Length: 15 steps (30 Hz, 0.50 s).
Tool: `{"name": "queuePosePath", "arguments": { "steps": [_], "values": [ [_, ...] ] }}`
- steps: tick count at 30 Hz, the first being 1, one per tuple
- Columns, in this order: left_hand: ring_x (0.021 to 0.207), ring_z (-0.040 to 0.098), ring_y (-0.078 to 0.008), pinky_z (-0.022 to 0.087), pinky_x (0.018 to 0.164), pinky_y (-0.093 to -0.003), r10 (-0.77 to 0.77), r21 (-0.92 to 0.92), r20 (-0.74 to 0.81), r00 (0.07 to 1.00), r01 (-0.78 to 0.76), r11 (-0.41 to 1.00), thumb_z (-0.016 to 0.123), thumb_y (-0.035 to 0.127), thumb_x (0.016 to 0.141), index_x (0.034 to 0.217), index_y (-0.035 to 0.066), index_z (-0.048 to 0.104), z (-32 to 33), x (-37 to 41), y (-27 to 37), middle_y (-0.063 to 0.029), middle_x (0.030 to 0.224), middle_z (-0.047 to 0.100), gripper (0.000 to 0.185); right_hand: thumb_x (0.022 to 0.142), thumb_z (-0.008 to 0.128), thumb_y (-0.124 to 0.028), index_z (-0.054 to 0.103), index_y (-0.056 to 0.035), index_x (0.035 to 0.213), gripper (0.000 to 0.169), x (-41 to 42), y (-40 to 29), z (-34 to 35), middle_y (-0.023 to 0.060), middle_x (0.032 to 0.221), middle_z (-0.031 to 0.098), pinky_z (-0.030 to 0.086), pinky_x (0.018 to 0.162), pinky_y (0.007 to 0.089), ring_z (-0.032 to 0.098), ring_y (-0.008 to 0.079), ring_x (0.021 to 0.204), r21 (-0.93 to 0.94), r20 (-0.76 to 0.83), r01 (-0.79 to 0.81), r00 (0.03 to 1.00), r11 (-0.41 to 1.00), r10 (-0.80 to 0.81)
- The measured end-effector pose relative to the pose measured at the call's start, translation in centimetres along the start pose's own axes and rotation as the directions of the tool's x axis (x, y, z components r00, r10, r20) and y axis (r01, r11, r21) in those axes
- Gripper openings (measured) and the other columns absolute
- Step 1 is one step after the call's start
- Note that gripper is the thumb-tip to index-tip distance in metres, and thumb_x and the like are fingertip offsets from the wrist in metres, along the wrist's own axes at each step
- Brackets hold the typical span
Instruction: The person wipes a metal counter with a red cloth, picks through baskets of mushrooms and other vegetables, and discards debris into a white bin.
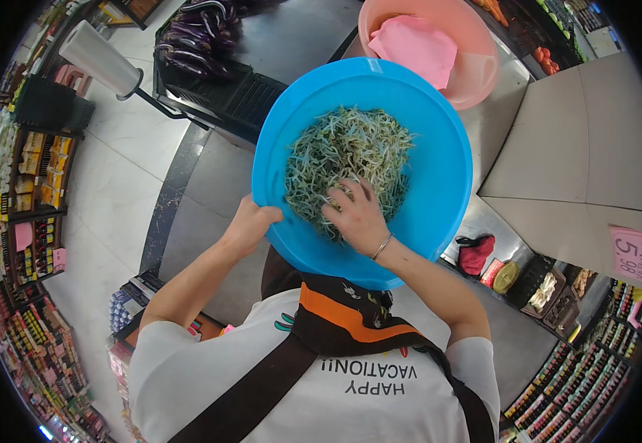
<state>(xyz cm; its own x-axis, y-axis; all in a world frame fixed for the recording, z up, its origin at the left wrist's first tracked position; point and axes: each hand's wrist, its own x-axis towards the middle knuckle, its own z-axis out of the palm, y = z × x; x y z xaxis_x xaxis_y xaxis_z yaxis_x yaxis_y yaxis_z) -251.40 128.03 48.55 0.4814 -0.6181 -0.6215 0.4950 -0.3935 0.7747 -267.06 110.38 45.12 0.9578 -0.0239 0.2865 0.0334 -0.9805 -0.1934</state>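
Observation:
A large blue plastic basin [437,166] is in front of my body, its near rim close to my apron [348,321]. Inside it lies a heap of bean sprouts [348,138], pale stems tangled together. My left hand [250,224] grips the basin's rim at the near left, thumb over the edge. Into the near part of the heap reaches my right hand [358,216], with a bracelet at the wrist. Its fingers are curled and spread, and the tips sink among the sprouts, so whether they pinch any is hidden.
Beyond the basin, a pink tub [476,72] holds a pink cloth [415,47]. Eggplants [196,41] lie on a black display rack [254,94] at the upper left, near a roll of clear bags [99,58]. A red pouch [476,255] rests on the metal counter at right.

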Motion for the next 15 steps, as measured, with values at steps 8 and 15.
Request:
{"name": "queuePosePath", "arguments": {
  "steps": [8, 15],
  "values": [
    [0.082, 0.062, -0.0206, 0.051, 0.067, -0.0346, -0.010, -0.006, 0.059, 0.998, 0.011, 1.000, 0.061, 0.002, 0.076, 0.108, -0.005, 0.058, 1.2, 1.7, 0.1, -0.0118, 0.099, 0.065, 0.033, 0.065, 0.065, -0.002, 0.060, -0.0085, 0.096, 0.031, 4.8, 1.9, 1.1, 0.0115, 0.104, 0.053, 0.044, 0.087, 0.0481, 0.050, 0.0333, 0.104, 0.114, -0.268, -0.225, 0.931, 0.968, 0.248],
    [0.077, 0.061, -0.0181, 0.050, 0.062, -0.0332, -0.061, -0.058, 0.062, 0.996, 0.065, 0.996, 0.059, 0.001, 0.076, 0.099, -0.001, 0.059, 1.3, 2.3, 0.1, -0.0073, 0.090, 0.062, 0.023, 0.073, 0.066, -0.021, 0.067, -0.0135, 0.101, 0.029, 5.4, 0.6, -1.8, 0.0116, 0.120, 0.057, 0.038, 0.095, 0.0572, 0.045, 0.0382, 0.118, 0.161, 0.128, -0.034, 0.992, 0.986, 0.013]
  ]
}}
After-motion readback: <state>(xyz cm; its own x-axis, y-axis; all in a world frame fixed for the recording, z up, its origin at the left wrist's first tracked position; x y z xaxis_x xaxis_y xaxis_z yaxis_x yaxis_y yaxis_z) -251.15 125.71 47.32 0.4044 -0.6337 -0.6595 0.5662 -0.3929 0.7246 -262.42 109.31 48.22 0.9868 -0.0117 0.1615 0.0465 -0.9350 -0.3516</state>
